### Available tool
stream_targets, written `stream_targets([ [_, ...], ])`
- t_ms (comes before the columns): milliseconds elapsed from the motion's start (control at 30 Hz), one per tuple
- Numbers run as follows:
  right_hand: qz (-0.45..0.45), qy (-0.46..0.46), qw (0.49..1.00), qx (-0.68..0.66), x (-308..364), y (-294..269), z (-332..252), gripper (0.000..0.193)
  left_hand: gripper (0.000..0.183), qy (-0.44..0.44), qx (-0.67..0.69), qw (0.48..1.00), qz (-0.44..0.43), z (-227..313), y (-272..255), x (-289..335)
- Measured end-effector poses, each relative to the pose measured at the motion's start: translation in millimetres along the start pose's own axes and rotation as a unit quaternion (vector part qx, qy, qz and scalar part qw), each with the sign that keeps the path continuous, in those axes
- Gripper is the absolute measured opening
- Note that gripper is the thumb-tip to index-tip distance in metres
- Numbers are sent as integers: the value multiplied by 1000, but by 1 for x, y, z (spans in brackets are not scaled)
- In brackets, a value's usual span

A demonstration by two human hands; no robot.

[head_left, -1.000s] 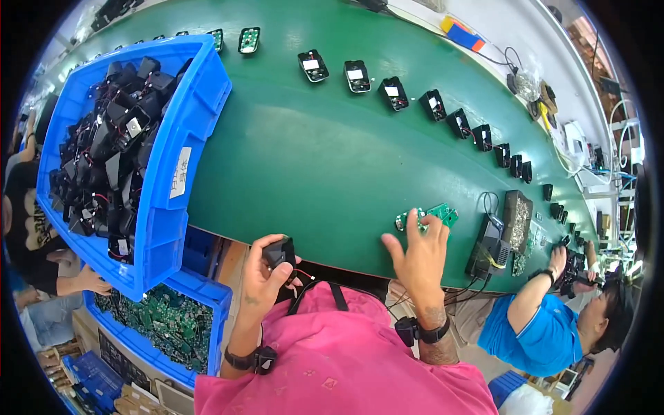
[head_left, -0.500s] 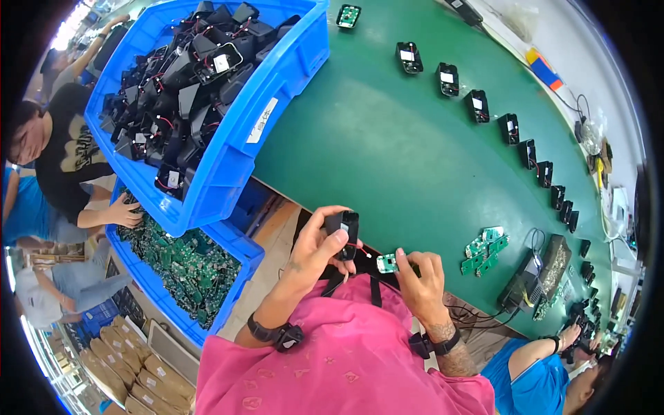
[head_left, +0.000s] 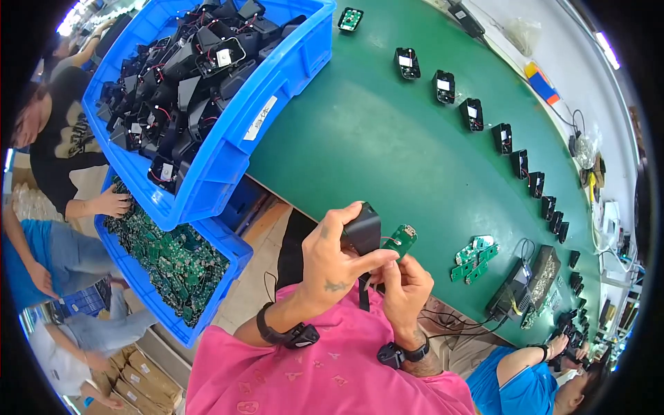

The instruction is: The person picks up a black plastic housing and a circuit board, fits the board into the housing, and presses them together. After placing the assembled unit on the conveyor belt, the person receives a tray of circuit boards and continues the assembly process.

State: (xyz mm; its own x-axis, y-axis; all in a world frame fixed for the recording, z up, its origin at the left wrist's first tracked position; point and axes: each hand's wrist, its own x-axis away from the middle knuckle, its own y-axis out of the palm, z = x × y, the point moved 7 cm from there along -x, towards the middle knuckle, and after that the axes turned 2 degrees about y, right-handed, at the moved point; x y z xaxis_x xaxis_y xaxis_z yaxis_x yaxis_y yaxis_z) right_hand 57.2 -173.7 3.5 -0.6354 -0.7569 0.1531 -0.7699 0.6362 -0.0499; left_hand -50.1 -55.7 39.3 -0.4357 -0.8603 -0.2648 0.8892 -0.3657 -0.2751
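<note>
My left hand [head_left: 330, 257] grips a black plastic housing [head_left: 364, 229] above the table's near edge, its smooth outer side facing up. The left thumb reaches across to the lower end of a small green circuit board [head_left: 402, 239]. Pinched there by the fingertips of my right hand [head_left: 407, 285], the board stands tilted just right of the housing. A thin wire [head_left: 389, 240] shows between the two parts; where its end sits is hidden by the fingers.
A blue bin [head_left: 232, 162] heaped with black housings stands left, over a lower blue bin [head_left: 238, 259] of circuit boards where another person's hand [head_left: 114, 202] rests. Housings [head_left: 472, 114] line the green table [head_left: 373, 138]. Loose boards [head_left: 476, 259] lie beside a black device [head_left: 515, 287].
My right hand has brought the board up against the housing and turned it from its pale side to its green side. My left hand has rotated the housing, hiding its open side.
</note>
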Motion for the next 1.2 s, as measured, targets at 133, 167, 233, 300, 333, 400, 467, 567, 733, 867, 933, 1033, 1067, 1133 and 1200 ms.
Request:
stream_targets([
  [133,-10,-30,998,62,-3,2,-1,15,73,16,-29,999,28,-6,-1,2],
  [167,5,-49,995,82,-3,1,-2,10,73,28,-31,999,16,-7,1,3],
  [233,19,-67,992,102,-4,0,-4,7,73,40,-34,999,7,-11,2,3],
  [300,9,-179,948,264,-5,6,-21,17,72,26,42,996,-74,-17,13,3],
  [333,10,-178,948,264,-8,6,-20,17,72,27,43,996,-76,-13,12,1],
  [400,34,-233,915,329,-10,9,-20,37,70,-221,263,928,-147,-28,28,8],
  [467,19,-232,917,325,-10,7,-16,48,70,-226,297,908,-192,-39,36,14],
  [567,29,-265,897,353,-12,6,-23,50,63,-90,329,917,-205,-27,39,8],
  [733,-46,-301,874,378,-19,8,-21,54,56,-297,401,827,-258,-34,42,13],
  [867,-36,-300,881,365,-28,6,-31,49,57,-256,307,886,-234,-37,41,13],
  [933,3,-289,900,325,-24,-3,-40,39,59,-240,265,908,-219,-38,39,13],
  [1033,-46,-98,989,100,-30,-8,-26,23,55,-203,251,917,-236,-36,42,13],
  [1067,-41,-98,989,101,-29,-6,-29,23,54,-171,229,928,-238,-32,43,11],
  [1133,-61,25,994,-92,-30,-1,-17,20,53,-138,207,938,-242,-27,43,10],
  [1200,-61,34,991,-112,-31,-3,-18,18,51,-175,197,920,-291,-28,46,15],
])
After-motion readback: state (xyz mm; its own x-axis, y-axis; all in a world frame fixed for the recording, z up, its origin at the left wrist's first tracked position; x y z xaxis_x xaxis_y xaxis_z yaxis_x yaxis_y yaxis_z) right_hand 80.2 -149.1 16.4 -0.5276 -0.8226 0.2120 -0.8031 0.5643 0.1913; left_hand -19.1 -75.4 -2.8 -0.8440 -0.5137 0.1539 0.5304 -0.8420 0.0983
